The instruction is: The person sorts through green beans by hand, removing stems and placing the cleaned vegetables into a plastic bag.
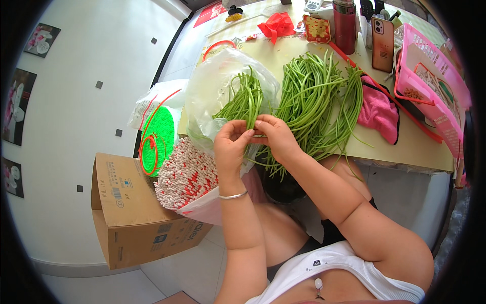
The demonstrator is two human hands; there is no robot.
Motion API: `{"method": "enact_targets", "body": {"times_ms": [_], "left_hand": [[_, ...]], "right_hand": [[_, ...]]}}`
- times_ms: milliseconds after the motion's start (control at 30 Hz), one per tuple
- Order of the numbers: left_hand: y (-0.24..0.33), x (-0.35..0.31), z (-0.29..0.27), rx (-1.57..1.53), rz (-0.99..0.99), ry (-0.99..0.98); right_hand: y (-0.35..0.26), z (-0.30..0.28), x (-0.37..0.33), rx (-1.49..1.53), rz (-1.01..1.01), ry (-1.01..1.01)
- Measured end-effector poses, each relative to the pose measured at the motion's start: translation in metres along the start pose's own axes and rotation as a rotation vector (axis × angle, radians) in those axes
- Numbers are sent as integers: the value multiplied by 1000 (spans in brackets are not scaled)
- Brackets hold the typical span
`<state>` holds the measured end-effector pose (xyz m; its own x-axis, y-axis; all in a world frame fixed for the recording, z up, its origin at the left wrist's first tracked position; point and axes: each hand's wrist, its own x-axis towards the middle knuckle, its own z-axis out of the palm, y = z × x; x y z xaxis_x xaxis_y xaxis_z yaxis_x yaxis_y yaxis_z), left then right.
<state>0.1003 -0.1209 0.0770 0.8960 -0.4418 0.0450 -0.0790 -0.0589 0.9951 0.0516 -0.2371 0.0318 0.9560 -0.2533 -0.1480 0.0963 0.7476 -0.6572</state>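
At the table's near edge my two hands meet, fingertips close together. My left hand is closed in a pinch at the lower ends of some long green vegetable stems. My right hand is closed beside it, thumb and fingers pinching at the same stems; how many each holds is hidden by the fingers. Just beyond, a bunch of green stems lies over an open clear plastic bag. A larger pile of green stems spreads to the right, its ends hanging over the edge above a dark container.
Right of the pile are a pink cloth, a pink basket and an upright phone. A dark red flask stands behind. At left are a cardboard box, a bag of red-and-white pieces and a bright green round thing.
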Motion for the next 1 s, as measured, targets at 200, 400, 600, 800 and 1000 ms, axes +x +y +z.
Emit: {"method": "enact_targets", "body": {"times_ms": [200, 400, 600, 800, 1000], "left_hand": [[-2, 1, 0, -44, -57, -7], [-7, 7, -13, -116, -4, 180], [3, 5, -8, 73, -61, 95], [3, 6, -4, 51, 24, 210], [7, 7, 0, -120, 151, 247]], "right_hand": [[-5, -4, 3, 26, 24, 1], [-4, -5, 2, -94, 47, -77], [-3, 0, 0, 83, 78, 6], [1, 1, -2, -93, 111, -91], [13, 13, -10, -203, -62, -188]]}}
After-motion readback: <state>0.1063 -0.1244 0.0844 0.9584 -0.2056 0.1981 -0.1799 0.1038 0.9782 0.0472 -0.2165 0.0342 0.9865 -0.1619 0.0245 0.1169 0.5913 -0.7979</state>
